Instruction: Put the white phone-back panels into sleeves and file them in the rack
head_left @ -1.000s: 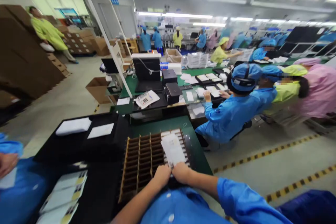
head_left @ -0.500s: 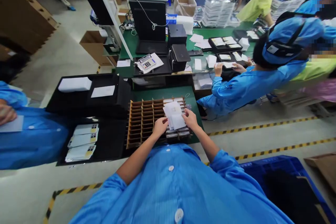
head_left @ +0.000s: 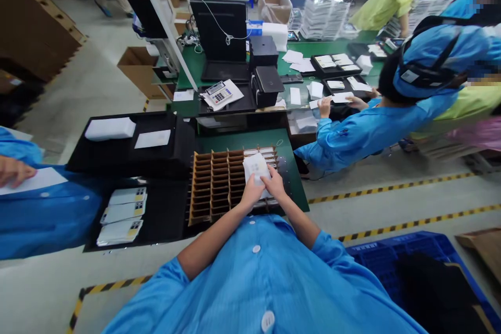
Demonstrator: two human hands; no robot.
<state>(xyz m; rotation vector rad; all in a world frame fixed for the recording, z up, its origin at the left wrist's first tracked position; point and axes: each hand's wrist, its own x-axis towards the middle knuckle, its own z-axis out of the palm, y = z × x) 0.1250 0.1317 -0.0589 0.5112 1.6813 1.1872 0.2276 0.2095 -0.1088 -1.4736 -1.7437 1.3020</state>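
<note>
A small bundle of white sheets (head_left: 257, 165), with faint grey and yellow marks on its upper face, is between my two hands. My left hand (head_left: 252, 193) is closed on its lower left edge. At the lower right edge, my right hand (head_left: 274, 186) is closed on it too, its thumb near the left one. Below the sheets stands a brown cardboard divider grid (head_left: 212, 182). Its left columns show open slots, while flat white and dark items (head_left: 270, 152) fill the slots on the right, partly hidden by my hands and the sheets.
On the left, a black tray (head_left: 164, 209) carries stacked white-and-yellow packets (head_left: 124, 211). White paper (head_left: 111, 128) lies on the black boxes behind. A calculator (head_left: 220, 94) rests on the green bench. Co-workers sit at right (head_left: 376, 125) and stand at left (head_left: 43, 214). A blue crate (head_left: 368, 255) is at lower right.
My hands have come closer together at the bottom of the white sheets, which now look like a neater, narrower bundle. The left co-worker's hand and paper have moved right.
</note>
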